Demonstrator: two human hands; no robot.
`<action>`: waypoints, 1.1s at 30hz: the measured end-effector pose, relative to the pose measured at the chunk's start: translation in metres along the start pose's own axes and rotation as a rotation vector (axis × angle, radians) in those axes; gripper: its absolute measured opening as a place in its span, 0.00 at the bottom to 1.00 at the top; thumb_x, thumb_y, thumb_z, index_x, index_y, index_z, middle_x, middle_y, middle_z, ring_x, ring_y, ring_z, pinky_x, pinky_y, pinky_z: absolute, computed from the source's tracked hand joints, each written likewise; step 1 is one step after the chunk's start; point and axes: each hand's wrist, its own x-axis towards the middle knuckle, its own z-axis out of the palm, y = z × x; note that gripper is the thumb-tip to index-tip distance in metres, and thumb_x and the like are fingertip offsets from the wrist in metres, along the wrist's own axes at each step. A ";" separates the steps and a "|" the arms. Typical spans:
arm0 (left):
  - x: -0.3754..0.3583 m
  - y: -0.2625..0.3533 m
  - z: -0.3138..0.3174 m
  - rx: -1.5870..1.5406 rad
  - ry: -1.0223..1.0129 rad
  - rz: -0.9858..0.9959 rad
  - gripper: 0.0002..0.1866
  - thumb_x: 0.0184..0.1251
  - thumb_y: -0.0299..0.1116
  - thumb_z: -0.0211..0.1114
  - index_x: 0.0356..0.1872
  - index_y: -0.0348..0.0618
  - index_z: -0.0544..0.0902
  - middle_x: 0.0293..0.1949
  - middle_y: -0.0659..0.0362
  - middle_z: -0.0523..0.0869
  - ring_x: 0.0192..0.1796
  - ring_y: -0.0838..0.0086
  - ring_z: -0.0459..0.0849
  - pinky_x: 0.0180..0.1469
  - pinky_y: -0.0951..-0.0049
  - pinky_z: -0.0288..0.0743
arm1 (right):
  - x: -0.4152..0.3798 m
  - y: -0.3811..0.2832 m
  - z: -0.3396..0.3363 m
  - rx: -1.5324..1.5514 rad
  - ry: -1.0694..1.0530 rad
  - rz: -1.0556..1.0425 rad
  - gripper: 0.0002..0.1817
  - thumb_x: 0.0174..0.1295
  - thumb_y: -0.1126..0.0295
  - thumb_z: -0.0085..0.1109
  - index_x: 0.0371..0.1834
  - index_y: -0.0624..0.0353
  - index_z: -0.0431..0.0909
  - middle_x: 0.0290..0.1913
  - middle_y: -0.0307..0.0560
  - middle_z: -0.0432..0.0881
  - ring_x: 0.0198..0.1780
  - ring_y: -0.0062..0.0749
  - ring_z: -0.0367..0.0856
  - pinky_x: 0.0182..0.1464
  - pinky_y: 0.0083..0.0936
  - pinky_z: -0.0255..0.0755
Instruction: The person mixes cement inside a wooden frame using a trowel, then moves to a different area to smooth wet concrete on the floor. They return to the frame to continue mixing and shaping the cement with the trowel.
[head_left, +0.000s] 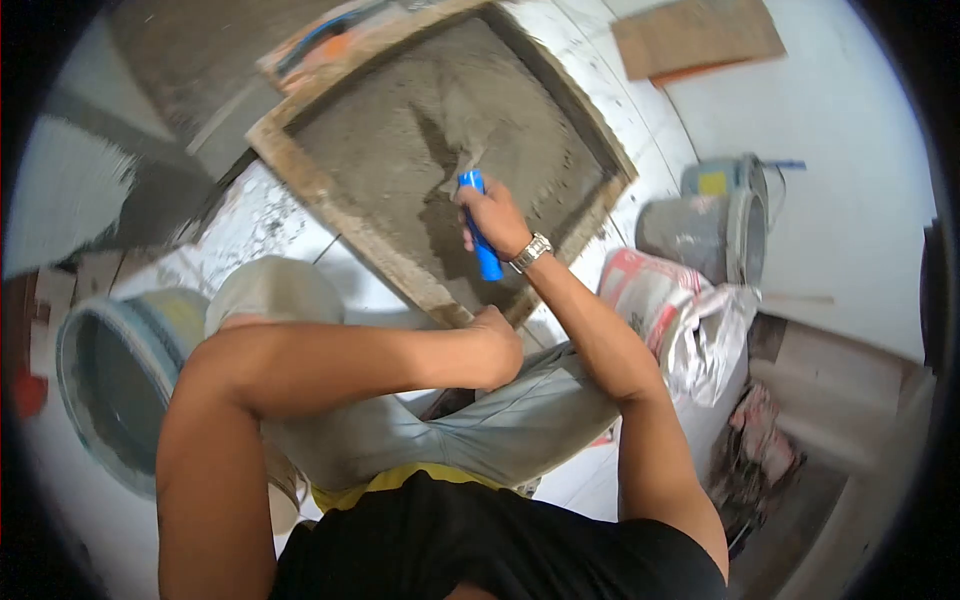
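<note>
My right hand, with a metal watch at the wrist, is closed around the blue handle of a trowel. The trowel's blade end is blurred against the wet grey mortar. That mortar lies spread inside a square wooden-rimmed mixing tray. My left hand is curled by the tray's near corner, close to my knee. Its fingers are turned away from the camera, so whether they grip the rim is hidden.
A large bucket stands at left. To the right are grey buckets and a red-and-white sack beside a crumpled white bag. A wooden board lies at upper right on white floor tiles.
</note>
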 end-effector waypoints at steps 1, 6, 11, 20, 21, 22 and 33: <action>0.002 0.001 0.001 -0.006 0.040 -0.052 0.13 0.63 0.43 0.65 0.40 0.46 0.88 0.42 0.54 0.87 0.47 0.61 0.86 0.45 0.61 0.74 | -0.007 0.002 -0.004 0.232 0.102 -0.028 0.09 0.62 0.67 0.52 0.36 0.61 0.67 0.22 0.43 0.73 0.16 0.29 0.74 0.16 0.29 0.73; -0.010 0.010 -0.003 0.032 0.098 -0.027 0.16 0.64 0.46 0.64 0.37 0.44 0.88 0.42 0.53 0.86 0.46 0.61 0.85 0.50 0.63 0.72 | 0.005 0.036 -0.057 0.518 0.487 0.071 0.09 0.63 0.67 0.52 0.38 0.61 0.67 0.26 0.45 0.72 0.20 0.32 0.75 0.19 0.36 0.77; -0.009 0.004 0.002 -0.099 0.119 -0.017 0.13 0.61 0.43 0.66 0.39 0.45 0.88 0.41 0.57 0.88 0.46 0.64 0.85 0.47 0.62 0.72 | 0.034 0.104 -0.088 0.815 0.675 0.266 0.07 0.62 0.68 0.45 0.38 0.59 0.65 0.26 0.46 0.69 0.24 0.35 0.73 0.25 0.41 0.77; -0.001 -0.002 0.004 -0.054 0.158 -0.024 0.14 0.60 0.46 0.67 0.34 0.46 0.88 0.40 0.57 0.87 0.45 0.63 0.86 0.46 0.61 0.74 | 0.026 0.111 -0.029 0.944 0.427 0.346 0.10 0.62 0.61 0.48 0.36 0.56 0.67 0.22 0.43 0.69 0.18 0.33 0.70 0.20 0.42 0.72; 0.001 -0.001 0.008 -0.047 0.152 -0.021 0.14 0.60 0.46 0.67 0.34 0.46 0.88 0.40 0.57 0.87 0.45 0.63 0.86 0.46 0.61 0.74 | 0.024 0.111 -0.028 0.920 0.387 0.327 0.11 0.62 0.60 0.50 0.35 0.57 0.68 0.21 0.43 0.69 0.18 0.33 0.70 0.19 0.41 0.73; 0.002 -0.002 0.013 -0.036 0.212 -0.015 0.14 0.59 0.47 0.68 0.33 0.46 0.88 0.39 0.56 0.87 0.44 0.64 0.86 0.45 0.62 0.74 | 0.022 0.109 -0.025 0.926 0.387 0.319 0.11 0.62 0.60 0.50 0.35 0.57 0.68 0.21 0.43 0.69 0.18 0.33 0.70 0.19 0.41 0.73; -0.002 -0.009 0.013 -0.107 0.231 0.009 0.18 0.63 0.49 0.63 0.37 0.43 0.86 0.39 0.49 0.85 0.46 0.57 0.84 0.50 0.57 0.74 | 0.011 0.052 -0.023 0.326 0.614 -0.032 0.15 0.62 0.64 0.56 0.37 0.66 0.67 0.19 0.48 0.75 0.15 0.33 0.77 0.15 0.32 0.74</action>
